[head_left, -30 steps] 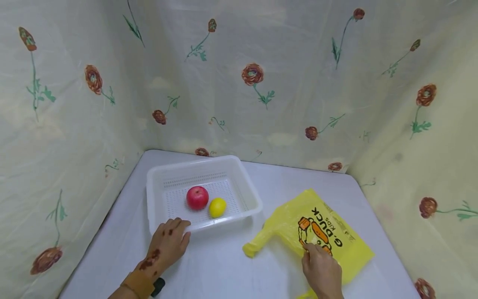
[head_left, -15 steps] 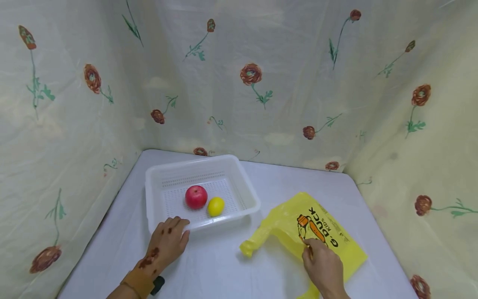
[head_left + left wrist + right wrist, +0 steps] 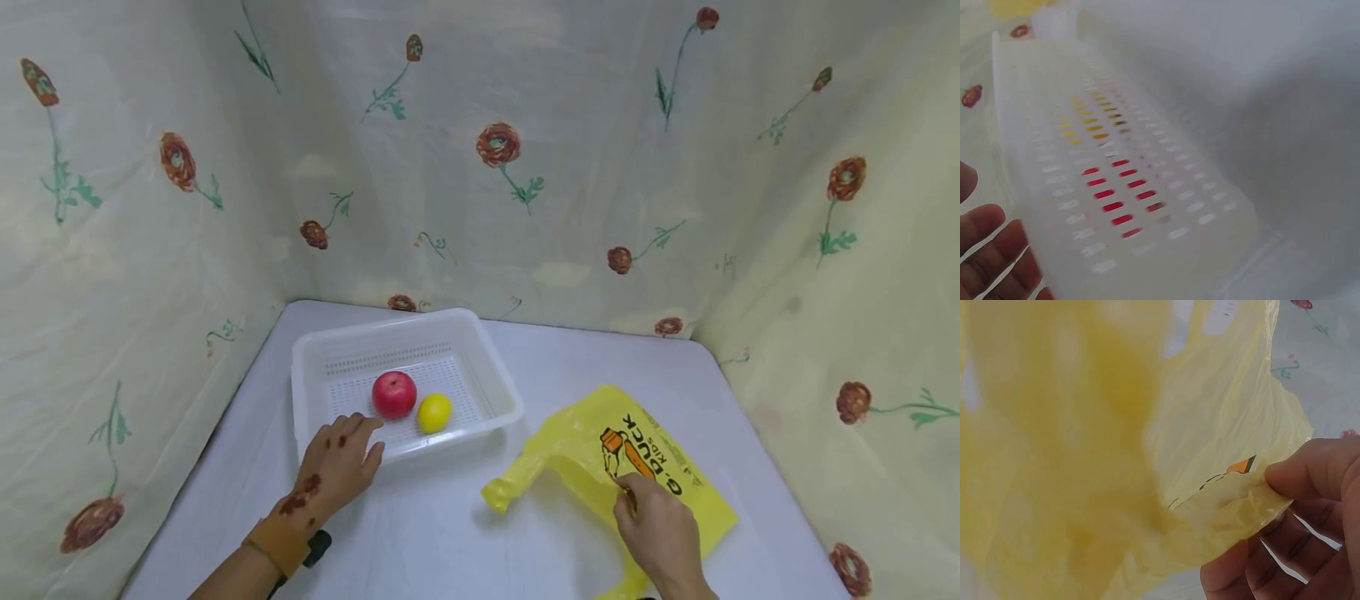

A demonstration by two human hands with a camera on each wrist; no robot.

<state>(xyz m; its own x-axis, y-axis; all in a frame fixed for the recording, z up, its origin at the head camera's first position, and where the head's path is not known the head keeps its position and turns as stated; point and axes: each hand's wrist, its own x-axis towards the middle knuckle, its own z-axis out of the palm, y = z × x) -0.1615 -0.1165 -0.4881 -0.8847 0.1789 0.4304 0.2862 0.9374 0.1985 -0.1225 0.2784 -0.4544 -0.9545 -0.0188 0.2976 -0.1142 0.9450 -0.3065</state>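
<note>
My left hand (image 3: 341, 458) hovers at the near left rim of a white plastic basket (image 3: 495, 367), its fingers loosely bent over the edge and holding nothing. In the basket lie a red apple (image 3: 393, 394) and, to its right, a yellow lemon (image 3: 434, 413). Both also show as colour through the slots of the basket wall (image 3: 1166, 140) in the left wrist view. On the right, my right hand (image 3: 660, 529) pinches the edge of a yellow plastic bag (image 3: 585, 425) between thumb and fingers. The bag lies printed side up, and its film (image 3: 1222, 419) fills much of the right wrist view.
A white-covered table (image 3: 442, 533) carries the basket and the bag. Floral cloth (image 3: 555, 108) hangs behind and along both sides of it. One bag handle (image 3: 498, 492) points left toward the basket.
My left hand has lifted slightly off the basket rim. The bag has shifted a little left and crumpled near my right hand, which keeps its pinch. The apple and lemon lie as before.
</note>
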